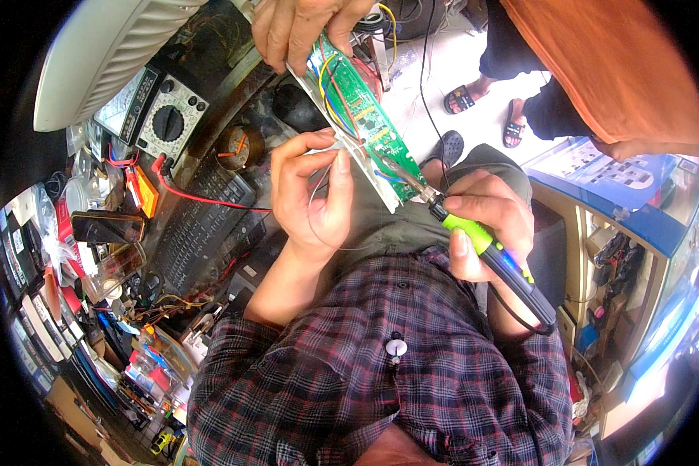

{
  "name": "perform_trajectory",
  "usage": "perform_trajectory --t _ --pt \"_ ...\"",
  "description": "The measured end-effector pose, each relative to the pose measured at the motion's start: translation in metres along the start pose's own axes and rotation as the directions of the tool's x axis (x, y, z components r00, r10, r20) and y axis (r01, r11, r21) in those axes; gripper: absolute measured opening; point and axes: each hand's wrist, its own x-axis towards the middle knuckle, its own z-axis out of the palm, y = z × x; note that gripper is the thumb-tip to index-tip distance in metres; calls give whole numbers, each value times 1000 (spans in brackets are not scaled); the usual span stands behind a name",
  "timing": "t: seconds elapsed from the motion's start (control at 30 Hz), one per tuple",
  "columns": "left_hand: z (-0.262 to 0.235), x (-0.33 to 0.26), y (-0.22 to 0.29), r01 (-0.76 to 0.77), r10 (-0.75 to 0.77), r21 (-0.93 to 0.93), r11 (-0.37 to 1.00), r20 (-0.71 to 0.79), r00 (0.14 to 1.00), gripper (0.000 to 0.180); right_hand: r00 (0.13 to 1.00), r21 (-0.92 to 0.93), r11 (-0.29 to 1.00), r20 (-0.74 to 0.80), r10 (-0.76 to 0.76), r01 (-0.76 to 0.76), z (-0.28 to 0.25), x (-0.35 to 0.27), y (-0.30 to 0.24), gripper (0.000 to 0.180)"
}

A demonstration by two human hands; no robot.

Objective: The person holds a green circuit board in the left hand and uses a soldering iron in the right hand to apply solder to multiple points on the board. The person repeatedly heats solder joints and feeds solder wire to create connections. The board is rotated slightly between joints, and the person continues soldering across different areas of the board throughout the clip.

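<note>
Your right hand (pixel 505 213) grips the soldering iron (pixel 485 245), tip at the near end of the circuit board (pixel 377 128); your left hand (pixel 311 190) seems to pinch a thin wire (pixel 311 219). Best touch lightly, clear of coloured leads (pixel 339 92). A co-worker's hand (pixel 307 27) fills the far edge; rightward looks roomier

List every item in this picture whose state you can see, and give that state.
Circuit board: tilted, wires attached, upper end held by another person's hand
Soldering iron: gripped in right hand, tip at the board
Thin wire: curved, held in left hand
Meter: reading unclear
Phone: screen dark
</note>
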Motion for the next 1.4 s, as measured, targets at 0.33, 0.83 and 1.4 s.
perform_trajectory --t 0.33,0.83,1.4 --pt "-3 -1 3 27 -25 -13 1000 97 995 11 1000 -10 1000 -10 -2 2 4 3 3 25" --pt "-3 -1 4 21 -22 8 1000 101 995 11 996 -174 982 45 -72 79 12 5 -7 36" --pt "-4 -1 3 15 -17 19 1000 107 994 10 991 -242 962 20 -129 130 29 -9 -9 37"
